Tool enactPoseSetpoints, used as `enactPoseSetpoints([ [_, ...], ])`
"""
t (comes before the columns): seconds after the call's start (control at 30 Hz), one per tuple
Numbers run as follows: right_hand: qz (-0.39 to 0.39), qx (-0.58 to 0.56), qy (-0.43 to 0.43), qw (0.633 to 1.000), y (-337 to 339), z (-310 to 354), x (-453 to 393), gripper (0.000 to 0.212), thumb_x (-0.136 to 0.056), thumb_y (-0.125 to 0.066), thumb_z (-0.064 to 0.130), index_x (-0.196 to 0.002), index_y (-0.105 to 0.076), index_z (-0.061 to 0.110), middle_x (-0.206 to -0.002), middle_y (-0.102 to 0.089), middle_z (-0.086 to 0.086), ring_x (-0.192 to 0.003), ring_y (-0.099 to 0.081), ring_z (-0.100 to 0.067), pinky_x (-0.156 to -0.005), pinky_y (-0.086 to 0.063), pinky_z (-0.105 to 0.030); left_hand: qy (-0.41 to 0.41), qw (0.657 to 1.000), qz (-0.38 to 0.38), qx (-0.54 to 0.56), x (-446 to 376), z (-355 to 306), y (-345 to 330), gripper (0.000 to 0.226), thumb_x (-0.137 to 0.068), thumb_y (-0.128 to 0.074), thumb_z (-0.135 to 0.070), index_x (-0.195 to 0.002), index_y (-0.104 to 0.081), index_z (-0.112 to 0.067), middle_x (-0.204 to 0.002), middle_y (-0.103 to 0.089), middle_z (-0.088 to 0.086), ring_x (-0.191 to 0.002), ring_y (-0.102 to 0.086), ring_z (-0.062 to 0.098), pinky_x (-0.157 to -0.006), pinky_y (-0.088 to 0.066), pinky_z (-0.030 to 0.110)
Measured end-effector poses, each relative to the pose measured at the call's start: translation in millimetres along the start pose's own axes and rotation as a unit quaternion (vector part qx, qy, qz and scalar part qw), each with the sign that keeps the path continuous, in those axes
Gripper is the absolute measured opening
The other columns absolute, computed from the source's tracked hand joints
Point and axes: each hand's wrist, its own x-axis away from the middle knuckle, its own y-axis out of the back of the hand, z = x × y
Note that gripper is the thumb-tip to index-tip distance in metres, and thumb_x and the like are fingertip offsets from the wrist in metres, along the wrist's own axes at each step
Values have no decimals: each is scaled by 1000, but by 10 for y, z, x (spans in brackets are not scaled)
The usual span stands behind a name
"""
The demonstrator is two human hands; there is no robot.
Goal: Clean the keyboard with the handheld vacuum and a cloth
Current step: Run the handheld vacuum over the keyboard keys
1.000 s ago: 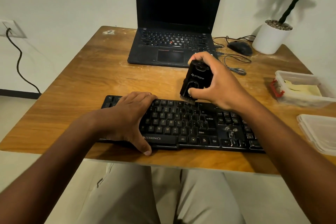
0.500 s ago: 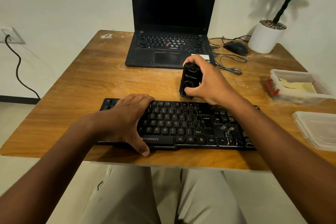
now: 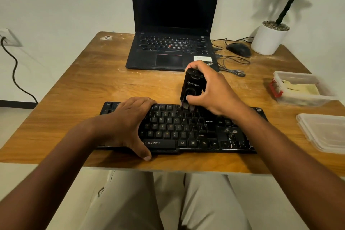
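A black keyboard [image 3: 186,130] lies near the front edge of the wooden table [image 3: 78,95]. My left hand [image 3: 127,123] rests flat on its left half, thumb over the front edge, holding it down. My right hand [image 3: 214,89] grips a small black handheld vacuum [image 3: 193,86], held upright with its brush tip touching the top key rows near the keyboard's middle. White dust specks show on the keys at the right, around the arrow keys. No cloth is in view.
An open black laptop [image 3: 173,50] stands behind the keyboard. A mouse [image 3: 239,49] with loose cables and a white plant pot [image 3: 268,39] sit at the back right. A plastic container [image 3: 298,87] and a lid [image 3: 324,132] lie at the right edge.
My right hand has brought the vacuum's brush down onto the top key rows, a little to the left of where it was. My left hand has stayed put on the keyboard.
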Motion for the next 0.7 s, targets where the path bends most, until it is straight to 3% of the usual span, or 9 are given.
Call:
enactPoseSetpoints([
  [0.07,-11,31,-10,999,14,-122,-139,67,-71,-86,11,-119,-48,39,-103,-62,13,-95,-64,-16,-70,-58,-36,2,1000,0,5,14,-10,7,144,-50,-89,-64,-156,2,-34,-156,-8,-21,-131,-6,-7,-116,-4,29],
  [0.17,-36,6,-37,999,139,-174,-129,69,-73,-87,8,-121,-47,38,-106,-57,17,-99,-62,-12,-64,-51,-13,0,1000,-1,4,15,-6,-7,145,-50,-89,-65,-156,3,-34,-156,-8,-21,-131,-5,-7,-116,-4,29],
  [0.3,-32,-40,-7,999,291,31,195,67,-73,-87,8,-122,-51,35,-111,-59,18,-101,-62,-2,-74,-60,-20,-1,1000,-1,5,5,13,-12,143,-49,-89,-65,-156,2,-35,-153,-10,-22,-121,-2,-11,-115,-5,29],
  [0.4,50,-60,1,997,206,114,385,67,-73,-86,5,-120,-51,37,-109,-60,14,-97,-65,-8,-67,-64,-34,-6,1000,-3,2,8,8,-4,143,-49,-89,-65,-156,1,-34,-155,-9,-21,-128,-4,-8,-115,-5,29],
  [0.47,57,-48,5,997,150,79,361,66,-73,-86,5,-118,-51,38,-105,-61,13,-94,-65,-8,-66,-64,-37,-5,1000,-2,4,12,-2,-4,143,-50,-90,-64,-156,1,-34,-154,-10,-21,-123,-4,-11,-116,-6,29],
  [0.53,33,-32,4,999,141,17,246,65,-74,-86,6,-119,-51,37,-104,-61,12,-94,-65,-10,-69,-63,-37,-4,1000,-2,8,11,-3,-5,142,-49,-90,-64,-156,0,-34,-153,-11,-21,-120,-4,-11,-117,-8,30],
  [0.7,-17,12,7,1000,206,-54,62,67,-75,-85,8,-124,-49,36,-105,-60,13,-95,-61,-4,-72,-60,-28,-2,1000,-8,7,13,-6,6,142,-49,-90,-65,-156,-2,-34,-156,-13,-18,-136,-8,0,-118,-9,32],
])
